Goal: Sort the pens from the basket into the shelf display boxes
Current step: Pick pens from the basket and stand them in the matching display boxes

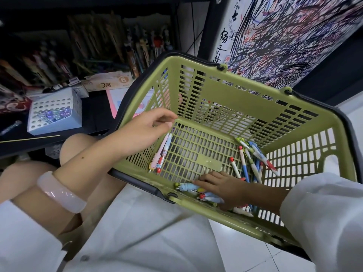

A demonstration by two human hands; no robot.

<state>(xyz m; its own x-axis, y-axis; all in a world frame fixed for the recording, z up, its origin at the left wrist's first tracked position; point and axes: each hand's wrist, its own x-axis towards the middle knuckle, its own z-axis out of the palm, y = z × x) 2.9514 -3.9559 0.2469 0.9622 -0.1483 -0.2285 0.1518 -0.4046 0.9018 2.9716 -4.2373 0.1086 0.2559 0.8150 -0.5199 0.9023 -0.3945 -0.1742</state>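
A dark shelf unit (pixel 94 14) fills the upper left, its interior dim and crowded with blurred stock. To its right a black upright post (pixel 211 26) carries a white board (pixel 294 36) thick with black, red and blue scribbles. Below the board, pale glossy floor tiles (pixel 245 254) reflect soft overhead light.

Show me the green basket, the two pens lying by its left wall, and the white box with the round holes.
Green basket (pixel 225 89), head view, on its far wall.
Two pens (pixel 162 154), head view, mid-barrel.
White box (pixel 39 109), head view, on its holed top face.
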